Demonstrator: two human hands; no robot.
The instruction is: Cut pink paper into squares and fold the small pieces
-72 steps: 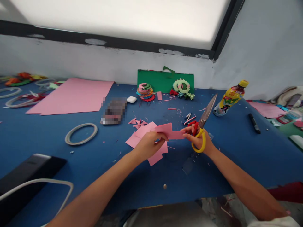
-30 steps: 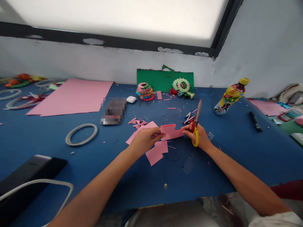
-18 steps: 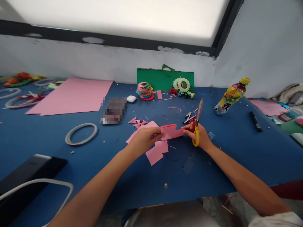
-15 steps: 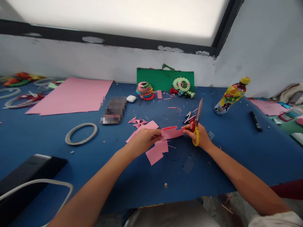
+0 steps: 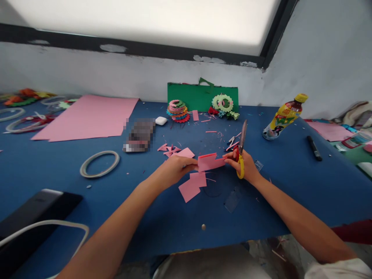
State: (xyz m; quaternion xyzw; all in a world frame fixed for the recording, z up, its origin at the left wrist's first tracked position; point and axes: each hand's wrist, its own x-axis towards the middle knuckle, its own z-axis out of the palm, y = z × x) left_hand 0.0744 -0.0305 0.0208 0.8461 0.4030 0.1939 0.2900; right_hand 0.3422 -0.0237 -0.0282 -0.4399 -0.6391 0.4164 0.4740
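Observation:
A folded piece of pink paper (image 5: 207, 163) with a notch cut in its upper edge is held up between my two hands. My left hand (image 5: 176, 169) pinches its left end. The fingertips of my right hand (image 5: 247, 166) grip the narrow right end, and scissors (image 5: 241, 162) with red and yellow handles also sit in that hand, blades pointing up and away. On the table below lies a notched pink paper piece (image 5: 190, 188). Another pink piece (image 5: 186, 152) is partly hidden behind my left hand, next to small pink scraps (image 5: 170, 149).
Beyond my hands stand a green board (image 5: 188, 95), stacked paper rings (image 5: 177, 111) and a pale green ring (image 5: 222, 103). A bottle (image 5: 283, 117) and black marker (image 5: 314, 148) are right. Leftward lie a tape roll (image 5: 99, 164), pink sheets (image 5: 90, 118), a blurred-out device (image 5: 140, 135) and a black box-like object (image 5: 42, 207).
My left hand has shifted slightly left at the paper's end, with its fingers straighter. The paper, the scissors and my right hand have barely moved.

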